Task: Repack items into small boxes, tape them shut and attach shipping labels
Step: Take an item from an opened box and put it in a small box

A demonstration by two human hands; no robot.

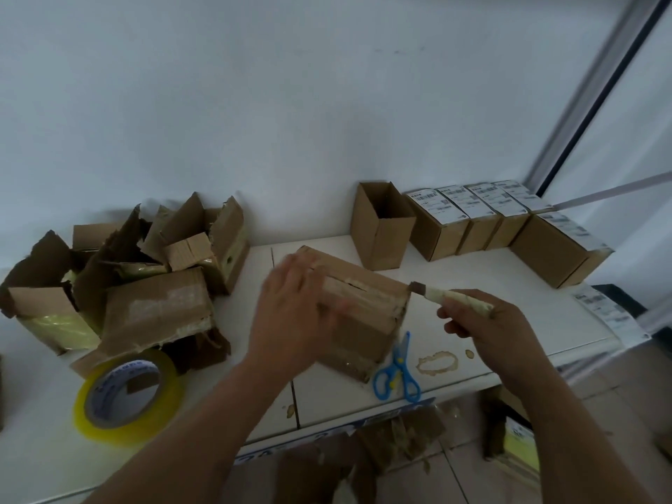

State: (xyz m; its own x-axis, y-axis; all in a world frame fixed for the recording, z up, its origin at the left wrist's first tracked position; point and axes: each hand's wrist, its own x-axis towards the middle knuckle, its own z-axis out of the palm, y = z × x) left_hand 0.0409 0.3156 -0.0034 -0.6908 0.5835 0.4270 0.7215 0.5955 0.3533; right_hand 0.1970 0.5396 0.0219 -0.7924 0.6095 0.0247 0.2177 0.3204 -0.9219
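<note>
Both hands work over a taped cardboard box [358, 311] at the middle of the bench [509, 343]. Left hand [291, 311] lies flat on the box's left end, fingers spread and blurred. Right hand [487, 325] pinches a strip of peeled tape [451, 296] running off the box's right top corner. Blue scissors [398, 372] lie near the front edge, beside the box. Tape roll [127, 394] sits front left; labelled boxes [483, 220] line the back right corner.
</note>
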